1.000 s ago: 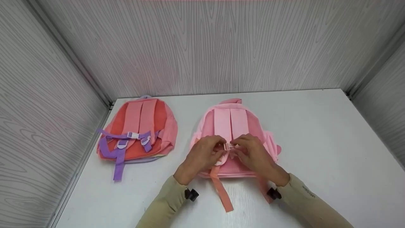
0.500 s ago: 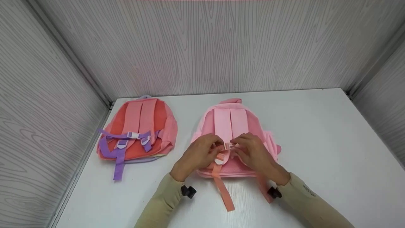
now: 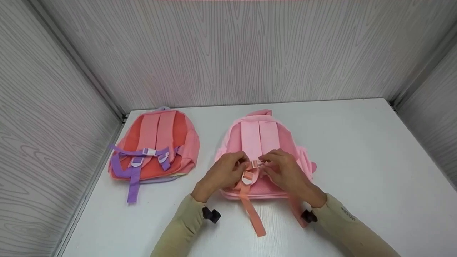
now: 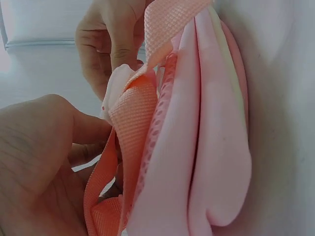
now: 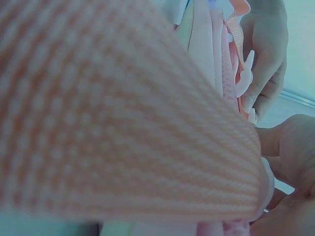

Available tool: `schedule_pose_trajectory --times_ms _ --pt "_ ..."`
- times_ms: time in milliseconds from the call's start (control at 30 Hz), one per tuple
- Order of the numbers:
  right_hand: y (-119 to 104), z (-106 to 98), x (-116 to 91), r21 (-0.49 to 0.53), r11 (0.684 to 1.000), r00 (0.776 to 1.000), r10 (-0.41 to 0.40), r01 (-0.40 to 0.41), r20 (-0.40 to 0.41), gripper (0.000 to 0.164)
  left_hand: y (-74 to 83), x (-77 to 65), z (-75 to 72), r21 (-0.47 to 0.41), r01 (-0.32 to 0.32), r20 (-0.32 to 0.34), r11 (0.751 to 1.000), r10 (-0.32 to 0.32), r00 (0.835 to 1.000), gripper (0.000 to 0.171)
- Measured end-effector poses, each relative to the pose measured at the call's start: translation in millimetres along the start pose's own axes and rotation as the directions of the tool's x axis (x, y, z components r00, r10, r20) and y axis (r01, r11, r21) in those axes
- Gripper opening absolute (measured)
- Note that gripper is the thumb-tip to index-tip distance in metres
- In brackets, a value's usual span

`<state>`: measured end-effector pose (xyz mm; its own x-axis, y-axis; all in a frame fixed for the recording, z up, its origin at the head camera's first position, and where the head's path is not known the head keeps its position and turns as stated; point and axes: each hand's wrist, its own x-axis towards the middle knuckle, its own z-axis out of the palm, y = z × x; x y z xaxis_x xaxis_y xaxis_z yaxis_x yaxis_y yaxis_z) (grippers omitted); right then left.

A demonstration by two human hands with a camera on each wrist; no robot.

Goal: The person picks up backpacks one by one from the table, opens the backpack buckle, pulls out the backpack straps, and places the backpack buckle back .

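A pink backpack lies with its strap side up under both hands. Across its middle sits a small pale side-release buckle; whether its two halves are fully joined I cannot tell. My left hand pinches the orange webbing strap just left of the buckle. From the other side, my right hand pinches the buckle's right end, its fingertips partly hiding it. A white strap adjuster lies just below the left fingers. Orange strap tail blurs across much of the right wrist view.
To the left on the white table lies a coral backpack with purple straps and a fastened white buckle. A loose orange strap end hangs toward the front. Wood-patterned panels stand around the table.
My left hand has shifted slightly left, from the buckle onto the strap beside it, uncovering the buckle's left part and the white adjuster. My right hand stays nearly still.
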<state>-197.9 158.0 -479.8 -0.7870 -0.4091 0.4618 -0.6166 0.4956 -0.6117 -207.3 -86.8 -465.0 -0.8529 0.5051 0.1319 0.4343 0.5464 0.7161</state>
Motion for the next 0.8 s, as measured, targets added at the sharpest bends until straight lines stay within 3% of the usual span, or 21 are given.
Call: schedule_pose_trajectory --times_ms 567,800 --pt "0.9 -1.5 2.1 0.007 0.999 0.999 -0.031 0.031 -0.01 0.027 -0.8 5.1 5.8 -0.03 -0.034 -0.079 0.999 0.032 0.996 0.009" --pt "2.2 -0.5 1.7 0.015 1.0 1.0 -0.024 0.024 -0.017 0.028 -1.1 5.7 7.9 -0.029 -0.016 -0.084 0.999 0.014 0.996 0.01"
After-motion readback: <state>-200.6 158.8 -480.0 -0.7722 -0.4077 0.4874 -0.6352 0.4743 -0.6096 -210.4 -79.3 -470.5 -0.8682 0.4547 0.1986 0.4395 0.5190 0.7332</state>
